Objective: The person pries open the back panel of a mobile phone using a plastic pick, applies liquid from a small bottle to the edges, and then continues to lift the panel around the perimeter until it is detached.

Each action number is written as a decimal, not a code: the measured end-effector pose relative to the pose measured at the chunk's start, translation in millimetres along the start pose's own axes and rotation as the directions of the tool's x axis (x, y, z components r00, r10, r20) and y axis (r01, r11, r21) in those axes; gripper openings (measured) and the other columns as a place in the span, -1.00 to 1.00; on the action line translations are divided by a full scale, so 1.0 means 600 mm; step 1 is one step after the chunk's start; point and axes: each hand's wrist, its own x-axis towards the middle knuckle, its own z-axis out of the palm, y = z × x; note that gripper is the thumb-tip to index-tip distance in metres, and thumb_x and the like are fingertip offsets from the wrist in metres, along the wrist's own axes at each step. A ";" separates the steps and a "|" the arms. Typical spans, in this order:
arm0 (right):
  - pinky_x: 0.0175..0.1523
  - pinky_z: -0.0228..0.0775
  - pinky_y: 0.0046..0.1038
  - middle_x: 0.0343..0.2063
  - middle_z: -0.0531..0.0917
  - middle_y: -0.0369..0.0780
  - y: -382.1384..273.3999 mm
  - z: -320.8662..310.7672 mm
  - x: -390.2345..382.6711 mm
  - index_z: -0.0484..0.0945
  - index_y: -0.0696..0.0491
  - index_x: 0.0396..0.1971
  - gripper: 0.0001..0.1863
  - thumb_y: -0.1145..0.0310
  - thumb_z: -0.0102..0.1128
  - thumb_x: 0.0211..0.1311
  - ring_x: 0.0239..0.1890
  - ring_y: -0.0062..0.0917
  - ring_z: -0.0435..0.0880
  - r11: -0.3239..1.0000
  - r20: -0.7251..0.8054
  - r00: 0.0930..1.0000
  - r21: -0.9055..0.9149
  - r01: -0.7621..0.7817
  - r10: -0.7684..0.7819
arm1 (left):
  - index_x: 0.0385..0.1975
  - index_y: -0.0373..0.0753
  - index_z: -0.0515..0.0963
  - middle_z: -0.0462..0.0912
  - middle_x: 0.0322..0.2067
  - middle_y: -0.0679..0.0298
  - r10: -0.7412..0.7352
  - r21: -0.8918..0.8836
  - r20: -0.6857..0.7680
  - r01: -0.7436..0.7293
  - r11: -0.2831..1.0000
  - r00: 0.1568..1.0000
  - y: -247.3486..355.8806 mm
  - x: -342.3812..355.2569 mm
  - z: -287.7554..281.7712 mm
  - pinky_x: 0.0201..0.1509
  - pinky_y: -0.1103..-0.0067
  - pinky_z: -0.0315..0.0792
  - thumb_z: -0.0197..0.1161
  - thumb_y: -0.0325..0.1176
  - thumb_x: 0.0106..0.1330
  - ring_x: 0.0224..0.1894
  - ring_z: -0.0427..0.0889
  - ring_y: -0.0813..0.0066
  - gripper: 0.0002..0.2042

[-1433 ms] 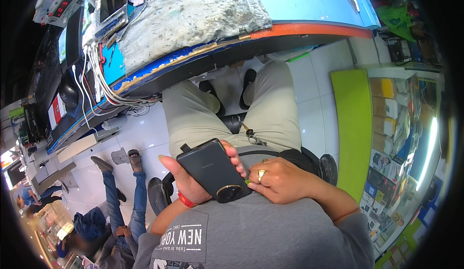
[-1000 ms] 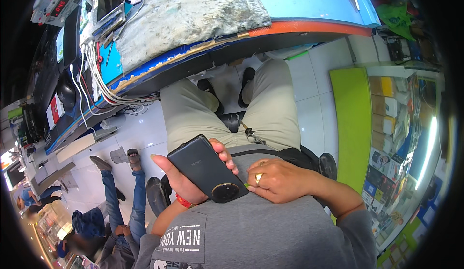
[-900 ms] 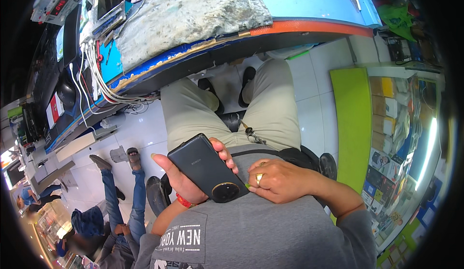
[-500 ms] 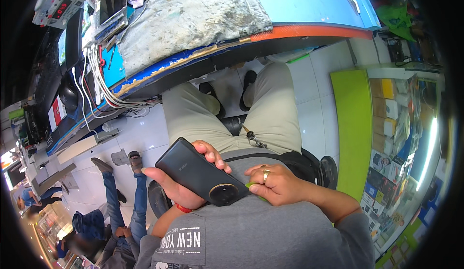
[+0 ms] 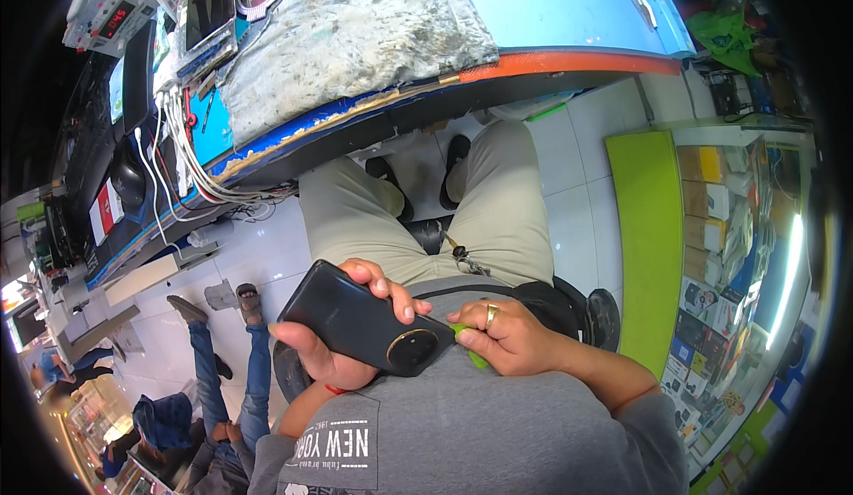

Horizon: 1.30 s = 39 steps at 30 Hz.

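A black phone (image 5: 333,313) lies tilted in my left hand (image 5: 342,368), its back up with a round, gold-rimmed camera ring. The thumb presses one long side and the fingers wrap the other. My right hand (image 5: 515,342), with a ring on one finger, is closed on a small flat green piece (image 5: 478,360) that looks like a plastic pry tool. The green piece is at the phone's camera-end edge, close to the ring. Whether its tip goes into the seam, I cannot tell. Both hands are above my lap, close to my grey shirt.
Ahead stands a workbench with a stained grey mat (image 5: 355,37) and a blue mat (image 5: 551,6). White cables (image 5: 182,144) hang over its left edge near a black mouse (image 5: 129,173). A glass display case (image 5: 733,255) stands at the right. Another person's legs (image 5: 209,362) show at the left.
The phone has tipped slightly and its top end has lowered a little. More of the green piece shows between my right fingers. Both hands keep their holds.
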 end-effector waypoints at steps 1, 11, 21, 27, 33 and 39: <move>-0.24 0.46 -0.26 -0.44 0.60 -0.11 -0.002 -0.001 0.001 0.56 0.25 -0.27 -0.84 0.43 0.17 0.39 -0.39 -0.20 0.61 1.000 0.005 1.000 0.003 -0.015 0.015 | 0.25 -0.37 0.22 0.40 0.00 0.12 -0.034 -0.058 -0.015 0.033 0.998 0.999 0.001 0.000 -0.002 0.20 -0.01 0.46 -0.06 0.51 0.28 0.01 0.59 0.10 -0.06; -0.07 0.57 -0.29 -0.51 0.63 -0.11 -0.006 -0.006 0.003 0.55 0.22 -0.33 -0.85 0.44 0.16 0.42 -0.38 -0.25 0.69 0.999 0.034 0.999 0.018 -0.041 0.040 | 0.25 -0.41 0.21 0.38 0.03 0.09 0.056 -0.029 0.017 -0.055 0.998 0.998 -0.009 -0.002 -0.001 0.21 0.02 0.45 -0.05 0.52 0.27 0.02 0.57 0.11 -0.03; -0.38 0.40 -0.37 -0.61 0.60 -0.11 -0.011 0.000 0.013 0.62 0.21 -0.34 -0.84 0.42 0.22 0.38 -0.57 -0.35 0.59 0.969 -0.015 0.979 0.145 -0.198 0.202 | 0.29 -0.37 0.20 0.37 0.04 0.15 0.071 0.000 0.012 -0.071 0.997 0.997 -0.006 0.006 -0.002 0.24 0.03 0.45 -0.03 0.53 0.23 0.04 0.55 0.13 -0.01; -0.42 0.37 -0.40 -0.63 0.58 -0.13 -0.017 0.001 0.023 0.60 0.20 -0.40 -0.79 0.39 0.19 0.42 -0.60 -0.39 0.56 0.952 -0.029 0.970 0.201 -0.231 0.241 | 0.30 -0.34 0.22 0.36 0.06 0.16 0.113 0.031 0.001 -0.113 0.993 0.994 -0.012 0.006 -0.004 0.24 0.03 0.43 0.00 0.53 0.21 0.02 0.55 0.15 -0.01; -0.42 0.38 -0.41 -0.64 0.60 -0.17 -0.012 -0.007 0.023 0.60 0.19 -0.41 -0.77 0.36 0.19 0.43 -0.61 -0.36 0.55 0.951 0.048 0.965 0.162 -0.262 0.258 | 0.30 -0.33 0.23 0.38 0.05 0.16 0.053 0.005 -0.067 -0.053 0.999 0.996 -0.008 0.016 -0.002 0.20 0.05 0.46 -0.04 0.55 0.22 0.00 0.56 0.16 -0.01; -0.35 0.42 -0.31 -0.63 0.63 -0.18 -0.016 -0.042 0.034 0.60 0.14 -0.41 -0.74 0.28 0.16 0.43 -0.55 -0.28 0.62 0.975 0.301 0.936 0.067 -0.214 0.185 | 0.26 -0.40 0.25 0.45 -0.05 0.13 -0.162 -0.049 -0.126 0.157 0.986 0.979 0.005 0.034 0.004 0.05 0.05 0.57 -0.08 0.48 0.33 -0.10 0.61 0.12 -0.08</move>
